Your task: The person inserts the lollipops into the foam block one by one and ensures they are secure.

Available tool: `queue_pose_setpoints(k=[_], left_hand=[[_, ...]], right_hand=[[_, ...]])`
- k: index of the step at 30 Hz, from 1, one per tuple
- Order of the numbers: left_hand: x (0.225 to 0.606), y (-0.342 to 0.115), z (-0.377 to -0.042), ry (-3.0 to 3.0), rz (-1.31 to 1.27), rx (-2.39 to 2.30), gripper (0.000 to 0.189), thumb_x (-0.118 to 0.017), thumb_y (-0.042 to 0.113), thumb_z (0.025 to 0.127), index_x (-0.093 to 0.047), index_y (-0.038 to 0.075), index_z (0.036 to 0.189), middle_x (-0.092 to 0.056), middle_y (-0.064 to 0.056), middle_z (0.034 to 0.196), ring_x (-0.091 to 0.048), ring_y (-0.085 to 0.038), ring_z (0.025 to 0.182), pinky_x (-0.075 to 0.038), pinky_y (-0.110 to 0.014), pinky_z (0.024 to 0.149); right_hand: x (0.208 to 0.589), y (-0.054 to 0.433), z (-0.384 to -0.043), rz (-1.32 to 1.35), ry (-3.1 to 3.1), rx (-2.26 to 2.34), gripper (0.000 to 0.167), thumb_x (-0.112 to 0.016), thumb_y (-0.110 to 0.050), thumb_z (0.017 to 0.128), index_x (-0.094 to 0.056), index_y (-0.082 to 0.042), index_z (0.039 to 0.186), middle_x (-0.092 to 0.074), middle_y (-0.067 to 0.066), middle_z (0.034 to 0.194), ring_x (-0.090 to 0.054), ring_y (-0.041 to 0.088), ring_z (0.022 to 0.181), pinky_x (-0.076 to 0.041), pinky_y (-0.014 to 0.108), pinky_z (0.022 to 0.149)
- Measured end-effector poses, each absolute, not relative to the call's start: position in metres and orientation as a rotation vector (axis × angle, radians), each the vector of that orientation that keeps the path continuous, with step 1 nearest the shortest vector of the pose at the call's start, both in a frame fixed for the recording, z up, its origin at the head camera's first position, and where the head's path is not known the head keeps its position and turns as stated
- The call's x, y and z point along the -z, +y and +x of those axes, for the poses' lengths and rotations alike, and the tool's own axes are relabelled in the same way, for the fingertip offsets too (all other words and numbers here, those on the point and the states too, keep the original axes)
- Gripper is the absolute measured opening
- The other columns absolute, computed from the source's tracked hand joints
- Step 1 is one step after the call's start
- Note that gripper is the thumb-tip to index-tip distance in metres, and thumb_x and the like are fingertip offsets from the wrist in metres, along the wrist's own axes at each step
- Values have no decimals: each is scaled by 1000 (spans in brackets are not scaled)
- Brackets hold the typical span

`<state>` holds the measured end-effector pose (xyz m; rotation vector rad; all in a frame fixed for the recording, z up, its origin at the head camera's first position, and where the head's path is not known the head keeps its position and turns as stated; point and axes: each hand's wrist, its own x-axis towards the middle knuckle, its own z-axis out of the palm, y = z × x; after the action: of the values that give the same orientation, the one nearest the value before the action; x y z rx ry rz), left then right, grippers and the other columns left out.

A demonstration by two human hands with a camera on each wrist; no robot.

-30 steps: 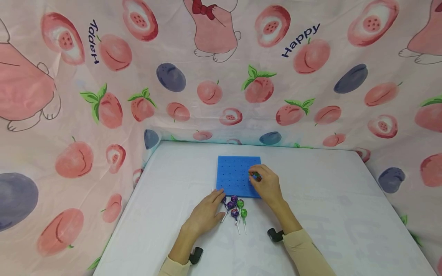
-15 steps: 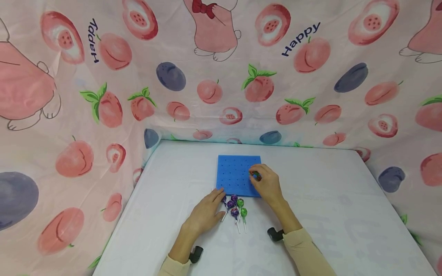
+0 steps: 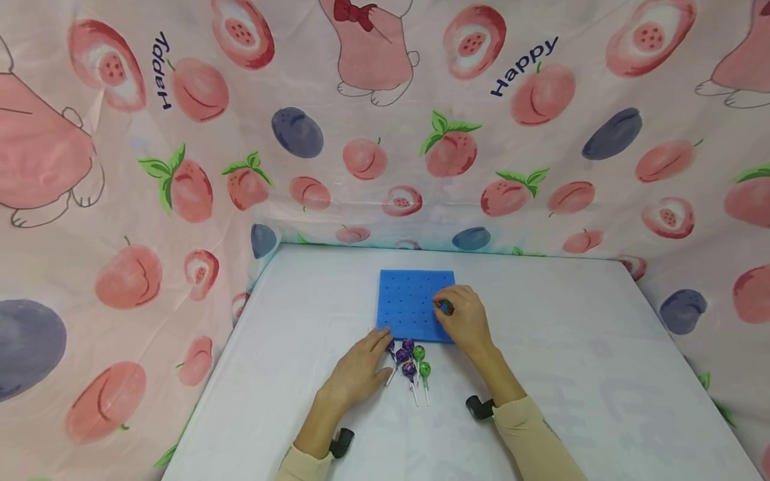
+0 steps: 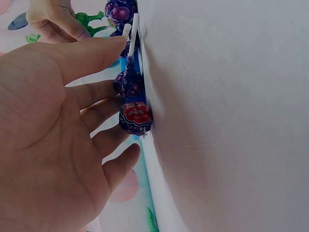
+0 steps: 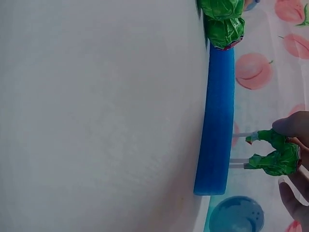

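A blue foam board [image 3: 404,294] dotted with small holes lies flat on the table. At its right side my right hand [image 3: 469,321] pinches a green-wrapped lollipop [image 5: 275,137] between thumb and fingers. Its stick points down to the board. Just beside it another green-wrapped lollipop [image 5: 277,162] stands upright over the board, close to the fingers. My left hand [image 3: 356,367] rests at the board's front left corner with fingers extended. Close to those fingers lie purple-wrapped lollipops [image 4: 136,118], partly behind the hand in the head view.
In front of the board lie several loose lollipops, purple [image 3: 408,370] and green [image 3: 424,370], sticks mostly toward the person. A white cloth covers the table [image 3: 571,347]. Fruit-printed curtains [image 3: 373,147] hang behind and at both sides.
Almost nothing differs. My right hand stays at the board's right side with the lollipop, and my left hand keeps its place; the head view shifts very slightly.
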<state>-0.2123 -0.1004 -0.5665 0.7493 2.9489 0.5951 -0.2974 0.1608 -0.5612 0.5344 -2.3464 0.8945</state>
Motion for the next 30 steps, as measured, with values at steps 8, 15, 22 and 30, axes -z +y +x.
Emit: queue_pose_setpoints(k=[8, 15, 22, 30], left_hand=[[567, -100, -213, 2947, 760, -592, 66, -70, 28, 101, -44, 4, 157, -37, -13, 166, -34, -34, 153, -34, -47, 123], [567, -99, -213, 2946, 753, -590, 67, -71, 28, 101, -44, 3, 157, -37, -13, 166, -34, -34, 153, -34, -47, 123], [566, -99, -213, 2961, 759, -573, 67, -71, 30, 101, -45, 3, 156, -39, -14, 165, -36, -35, 152, -36, -48, 123], [563, -100, -212, 2953, 772, -594, 67, -71, 29, 101, -45, 2, 156, -38, -15, 165, -36, -37, 152, -35, -49, 122]], right_hand=[[559, 162, -296, 502, -2405, -888, 28, -92, 3, 73, -80, -6, 97, -75, 7, 105, -64, 27, 106, -60, 41, 88], [554, 161, -290, 556, -2371, -857, 31, -94, 1, 72, -80, -6, 98, -74, 6, 108, -62, 27, 109, -57, 43, 94], [544, 154, -277, 640, -2296, -861, 24, -92, -2, 75, -79, -7, 95, -74, 3, 104, -63, 24, 107, -59, 41, 91], [536, 150, -262, 651, -2328, -856, 24, -92, -4, 76, -79, -10, 96, -77, 4, 102, -69, 23, 103, -61, 42, 92]])
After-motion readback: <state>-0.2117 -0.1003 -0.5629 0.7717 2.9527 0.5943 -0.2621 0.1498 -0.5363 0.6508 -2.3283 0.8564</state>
